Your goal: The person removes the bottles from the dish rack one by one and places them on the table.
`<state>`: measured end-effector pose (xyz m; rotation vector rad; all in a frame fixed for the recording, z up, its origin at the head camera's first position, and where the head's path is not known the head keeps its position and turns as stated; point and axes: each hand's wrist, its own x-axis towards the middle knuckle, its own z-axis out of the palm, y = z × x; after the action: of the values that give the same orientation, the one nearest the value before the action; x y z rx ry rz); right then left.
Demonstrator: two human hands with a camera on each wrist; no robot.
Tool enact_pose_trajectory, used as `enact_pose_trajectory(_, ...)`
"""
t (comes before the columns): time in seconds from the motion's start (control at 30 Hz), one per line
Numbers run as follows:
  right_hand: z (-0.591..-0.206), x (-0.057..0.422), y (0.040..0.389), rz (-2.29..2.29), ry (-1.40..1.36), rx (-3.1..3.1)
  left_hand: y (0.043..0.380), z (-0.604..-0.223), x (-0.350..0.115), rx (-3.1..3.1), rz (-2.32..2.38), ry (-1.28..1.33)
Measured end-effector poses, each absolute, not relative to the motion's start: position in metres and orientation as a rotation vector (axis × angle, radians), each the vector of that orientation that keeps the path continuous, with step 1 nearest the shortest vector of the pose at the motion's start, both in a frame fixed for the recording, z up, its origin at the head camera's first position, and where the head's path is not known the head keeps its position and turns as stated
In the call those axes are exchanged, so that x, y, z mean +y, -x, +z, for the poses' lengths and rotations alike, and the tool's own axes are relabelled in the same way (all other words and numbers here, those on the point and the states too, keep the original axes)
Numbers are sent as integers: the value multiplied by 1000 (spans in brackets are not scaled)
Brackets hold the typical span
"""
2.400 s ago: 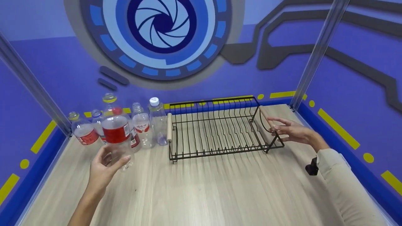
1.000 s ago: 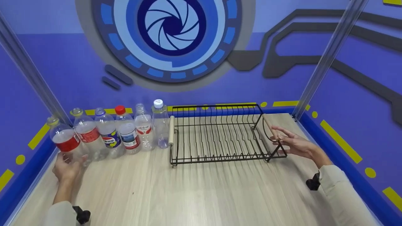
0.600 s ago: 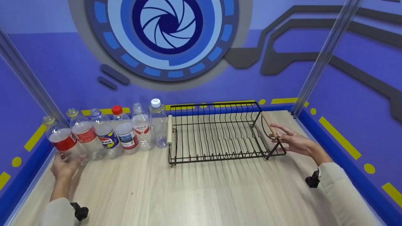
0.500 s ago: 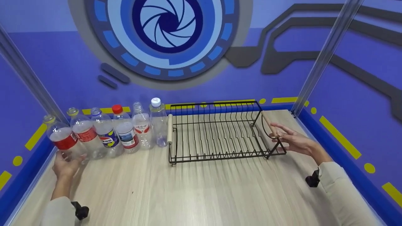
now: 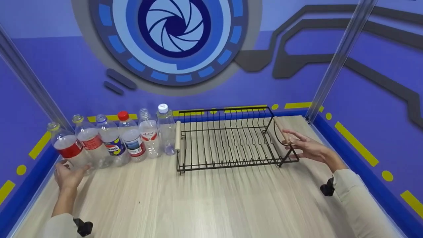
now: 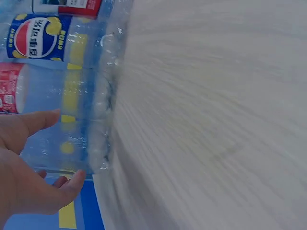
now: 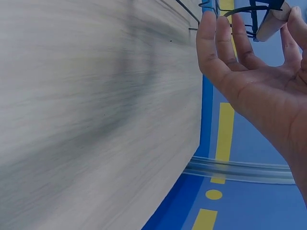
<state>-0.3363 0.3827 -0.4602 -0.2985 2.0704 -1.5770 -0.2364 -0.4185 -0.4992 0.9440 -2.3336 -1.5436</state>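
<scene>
Six clear plastic bottles stand upright in a row at the left of the table. My left hand (image 5: 68,175) is at the lower part of the leftmost one, a red-labelled bottle (image 5: 69,147). In the left wrist view, its thumb and fingers (image 6: 72,187) lie loosely apart on either side of the bottle's base. A black wire dish rack (image 5: 228,167) with wooden handles stands to the right of the row. My right hand (image 5: 307,145) is at the rack's right wooden handle (image 5: 281,129), fingers mostly straight, thumb near the handle in the right wrist view.
Beside the red-labelled bottle stand another red-labelled bottle (image 5: 91,142), a blue-labelled bottle (image 5: 114,145), a red-capped bottle (image 5: 134,143), a slim bottle (image 5: 149,135) and a white-capped bottle (image 5: 168,130). Blue-purple panels (image 5: 211,87) enclose the wooden table (image 5: 211,205).
My left hand has carried the red-labelled bottle left and set it at the row's left end. Its fingers have since loosened slightly. My right hand has stayed at the rack.
</scene>
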Motion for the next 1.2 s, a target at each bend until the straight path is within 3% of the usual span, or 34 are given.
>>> enact_pose_trajectory(0.37, -462, 393, 336, -1544, 336, 2095, 224, -474, -369, -2391, -1673, -825)
enact_pose_trajectory(0.6, -460, 397, 333, -1544, 322, 2125, 224, -452, -321, -2595, -1747, -434)
enact_pose_trajectory(0.93, -450, 397, 323, -1423, 330, 2322, 218, -451, -276, -2701, -1745, 111)
enact_pose_trajectory(1.2, -439, 386, 319, -1097, 508, 2882, 211, -458, -257, -2729, -1279, 379)
